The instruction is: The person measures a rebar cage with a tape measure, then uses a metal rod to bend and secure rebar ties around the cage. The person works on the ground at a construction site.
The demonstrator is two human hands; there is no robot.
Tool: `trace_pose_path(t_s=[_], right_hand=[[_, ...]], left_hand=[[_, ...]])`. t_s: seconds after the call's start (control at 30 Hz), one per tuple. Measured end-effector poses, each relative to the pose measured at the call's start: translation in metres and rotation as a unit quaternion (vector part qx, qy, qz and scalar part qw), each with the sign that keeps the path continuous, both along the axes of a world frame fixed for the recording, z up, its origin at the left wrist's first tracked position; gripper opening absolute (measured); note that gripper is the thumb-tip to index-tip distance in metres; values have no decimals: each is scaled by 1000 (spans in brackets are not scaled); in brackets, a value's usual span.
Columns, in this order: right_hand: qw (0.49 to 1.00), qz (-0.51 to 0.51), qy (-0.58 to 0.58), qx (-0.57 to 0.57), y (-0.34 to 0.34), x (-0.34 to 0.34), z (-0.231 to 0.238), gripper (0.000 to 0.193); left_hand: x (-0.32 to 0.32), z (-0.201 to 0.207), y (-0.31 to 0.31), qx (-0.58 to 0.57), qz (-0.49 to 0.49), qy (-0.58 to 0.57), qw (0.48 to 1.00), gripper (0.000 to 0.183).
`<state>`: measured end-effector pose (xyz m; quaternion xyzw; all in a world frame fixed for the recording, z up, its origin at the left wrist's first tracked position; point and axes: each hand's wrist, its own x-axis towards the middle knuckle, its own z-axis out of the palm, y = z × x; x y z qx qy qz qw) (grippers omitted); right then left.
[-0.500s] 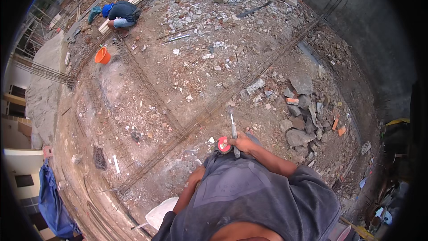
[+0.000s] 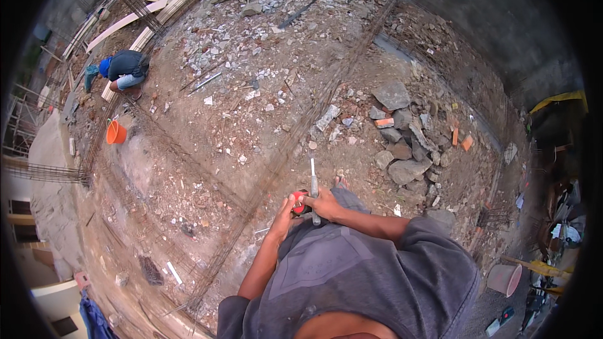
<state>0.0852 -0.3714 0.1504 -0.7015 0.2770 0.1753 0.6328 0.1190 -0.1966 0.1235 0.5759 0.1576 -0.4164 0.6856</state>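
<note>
In front of my waist, both hands meet at a round red and black tape measure point(image 2: 299, 197). My left hand point(image 2: 284, 215) has its fingers closed at the left side of the tape measure. My right hand point(image 2: 328, 205) grips its other side, and also clasps a long tool point(image 2: 314, 183) with a grey handle and a bright straight shaft pointing away from me. What kind of head or tip the tool has cannot be made out. Part of the tape measure is hidden behind my fingers.
Broken stones point(image 2: 408, 169) are heaped to my right. A long rebar cage point(image 2: 276, 150) runs diagonally across the rubble ground. At far left a co-worker point(image 2: 129, 68) in a blue cap crouches near an orange bucket point(image 2: 115, 132). A pale bucket point(image 2: 504, 279) lies at lower right.
My left hand has come up from beside my thigh to the tape measure. My right hand still holds the tape measure and the tool. The view has turned to the right.
</note>
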Motion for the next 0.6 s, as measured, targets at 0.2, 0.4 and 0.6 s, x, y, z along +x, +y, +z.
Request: trace_pose_path(t_s=[0.2,0.4,0.6], right_hand=[[966,-20,-41,253,-78,23,10,29],[969,-30,-142,200,-134,30,6,25],[933,-46,-55,353,-196,45,6,26]], left_hand=[[39,-17,-54,-257,8,131,958,52],[39,23,-128,-96,-64,-34,993,116],[44,45,-192,-253,50,188,948,68]])
